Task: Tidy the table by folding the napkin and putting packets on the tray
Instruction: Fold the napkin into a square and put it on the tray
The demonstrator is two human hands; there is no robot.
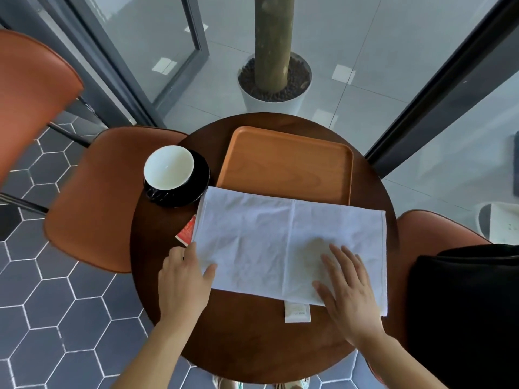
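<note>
From the head camera we look down on a round table (252, 341). The napkin (266, 240) lies across its middle as a wide rectangle with a crease down the centre, its far edge lapping over the near rim of the tray (283, 164).

Our right hand (348, 287) lies flat on the napkin's right half with fingers spread, which we judge is to pin the cloth so it cannot slide. Our left hand (182, 282) pinches the left edge near the corner, thumb on top, ready (so it seems to us) to carry that side over for a fold.

Both packets are off the tray. The red packet (186, 231) peeks out from under the napkin's left edge, and the white packet (297, 313) sticks out from under its near edge, so folding first should uncover them. The white packet carries faint print, too small for us to read, and the red one's markings are no clearer. A cup (168, 167) sits on a black saucer (196, 189) just left of the tray.
</note>
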